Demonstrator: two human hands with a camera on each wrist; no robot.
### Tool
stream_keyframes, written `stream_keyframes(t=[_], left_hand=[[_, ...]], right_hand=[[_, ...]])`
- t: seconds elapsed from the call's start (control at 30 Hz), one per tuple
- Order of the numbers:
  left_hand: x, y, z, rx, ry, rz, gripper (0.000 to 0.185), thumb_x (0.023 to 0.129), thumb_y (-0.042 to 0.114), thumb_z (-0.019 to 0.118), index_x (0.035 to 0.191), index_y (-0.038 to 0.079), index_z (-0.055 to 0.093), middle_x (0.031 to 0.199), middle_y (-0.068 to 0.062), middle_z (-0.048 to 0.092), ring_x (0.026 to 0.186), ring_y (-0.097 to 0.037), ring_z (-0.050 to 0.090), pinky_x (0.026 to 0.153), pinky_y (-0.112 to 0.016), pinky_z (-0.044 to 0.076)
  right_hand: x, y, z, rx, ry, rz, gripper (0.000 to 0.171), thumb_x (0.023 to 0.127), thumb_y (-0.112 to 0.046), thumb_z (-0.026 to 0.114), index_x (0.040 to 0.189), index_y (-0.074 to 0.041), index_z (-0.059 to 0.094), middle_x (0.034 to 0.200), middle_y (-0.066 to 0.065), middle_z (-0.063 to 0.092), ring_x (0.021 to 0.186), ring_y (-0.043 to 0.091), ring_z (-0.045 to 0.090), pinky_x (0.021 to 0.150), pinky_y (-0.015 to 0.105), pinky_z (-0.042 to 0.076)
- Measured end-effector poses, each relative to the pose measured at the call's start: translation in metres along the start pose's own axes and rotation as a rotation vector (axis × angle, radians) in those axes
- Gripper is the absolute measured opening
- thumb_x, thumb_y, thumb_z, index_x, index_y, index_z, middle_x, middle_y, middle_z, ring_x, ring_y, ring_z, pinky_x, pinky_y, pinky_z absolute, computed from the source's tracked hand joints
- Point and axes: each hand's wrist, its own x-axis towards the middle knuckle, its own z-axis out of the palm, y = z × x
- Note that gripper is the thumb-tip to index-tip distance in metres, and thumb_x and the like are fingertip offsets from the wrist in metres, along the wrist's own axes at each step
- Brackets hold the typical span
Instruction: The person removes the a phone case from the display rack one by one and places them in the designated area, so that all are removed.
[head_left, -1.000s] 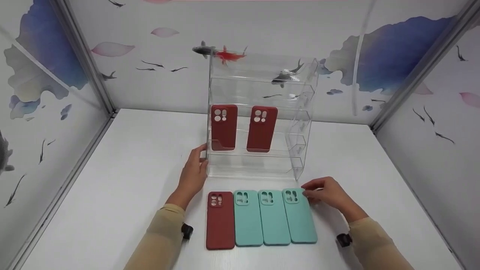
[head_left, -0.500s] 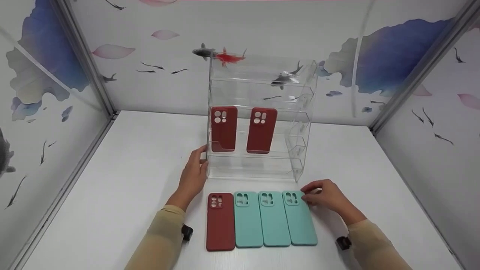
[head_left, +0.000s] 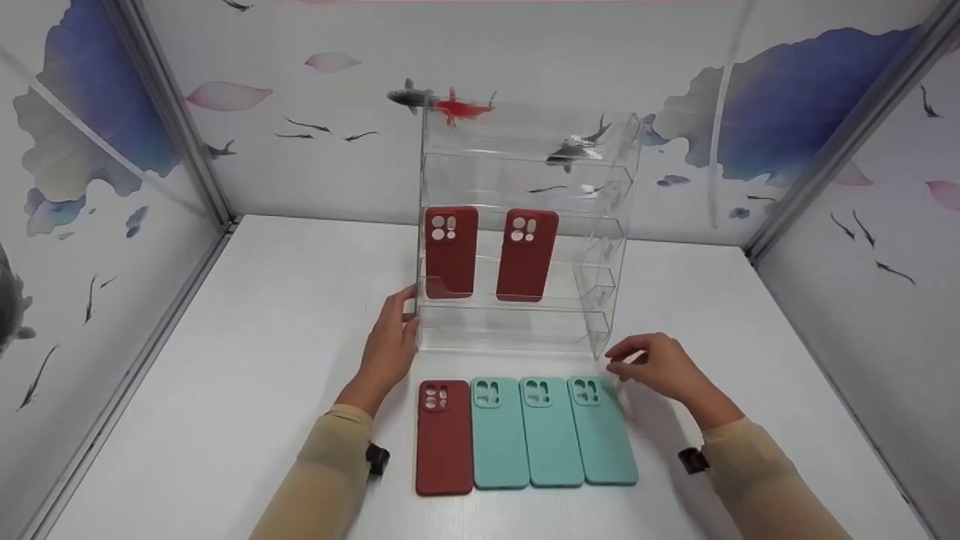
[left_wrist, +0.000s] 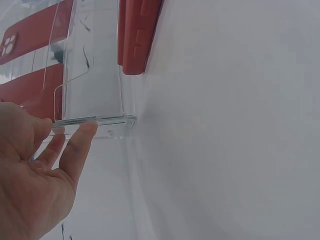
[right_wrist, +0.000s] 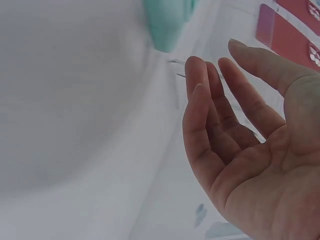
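Clear acrylic rack, edges faint

White booth with painted walls

A white table filled the floor; walls at 9, 12 and 3 o'clock bore fish, petals, blue washes, joined by grey posts.

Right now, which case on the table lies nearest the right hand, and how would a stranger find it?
Start at the clear acrylic rack on the white table. Four cases lie in a row before it; take the rightmost teal case, beside the right hand. Its two teal neighbours lie farther left, then one red.
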Motion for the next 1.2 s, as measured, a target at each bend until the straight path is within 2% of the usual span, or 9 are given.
stream_keyframes(t=[0.4, 0.53, 0.73, 1.07, 1.2], left_hand=[[0.000, 0.001, 0.001, 0.001, 0.002, 0.025, 0.053, 0.109, 0.011, 0.049, 0.158, 0.017, 0.031, 0.158, -0.006, 0.042, 0.132, -0.028, 0.059, 0.111, -0.046, 0.052], [0.000, 0.001, 0.001, -0.006, 0.005, 0.015, 0.053, 0.109, 0.011, 0.049, 0.158, 0.017, 0.032, 0.159, -0.006, 0.042, 0.132, -0.028, 0.059, 0.112, -0.046, 0.051], [-0.001, 0.002, 0.001, -0.009, 0.006, -0.005, 0.054, 0.109, 0.011, 0.049, 0.159, 0.019, 0.032, 0.159, -0.004, 0.042, 0.133, -0.027, 0.059, 0.113, -0.045, 0.051], [-0.003, 0.003, 0.000, -0.015, 0.001, -0.017, 0.052, 0.110, 0.013, 0.048, 0.159, 0.019, 0.032, 0.160, -0.003, 0.042, 0.133, -0.026, 0.058, 0.113, -0.044, 0.051], [-0.001, 0.003, 0.001, -0.007, 0.005, -0.002, 0.052, 0.110, 0.012, 0.048, 0.159, 0.018, 0.032, 0.159, -0.004, 0.042, 0.132, -0.026, 0.059, 0.113, -0.045, 0.051]], right_hand=[[0.008, -0.046, -0.022, -0.010, 0.055, -0.138, 0.024, 0.096, -0.025, 0.075, 0.113, -0.008, 0.077, 0.103, 0.009, 0.076, 0.080, 0.022, 0.075, 0.069, 0.029, 0.057], [0.014, -0.061, -0.028, -0.004, 0.105, -0.166, 0.022, 0.096, -0.027, 0.075, 0.112, -0.011, 0.078, 0.104, 0.008, 0.076, 0.078, 0.018, 0.073, 0.071, 0.027, 0.057], [0.021, -0.077, -0.033, 0.023, 0.170, -0.174, 0.025, 0.096, -0.030, 0.075, 0.114, -0.012, 0.078, 0.105, 0.007, 0.076, 0.080, 0.020, 0.073, 0.073, 0.022, 0.060], [0.037, -0.095, -0.039, 0.027, 0.333, -0.273, 0.029, 0.097, -0.028, 0.075, 0.121, -0.013, 0.075, 0.112, 0.007, 0.076, 0.089, 0.021, 0.075, 0.074, 0.012, 0.058], [0.044, -0.102, -0.039, 0.040, 0.392, -0.307, 0.026, 0.095, -0.025, 0.077, 0.120, -0.014, 0.076, 0.112, 0.007, 0.076, 0.090, 0.023, 0.076, 0.074, 0.011, 0.058]])
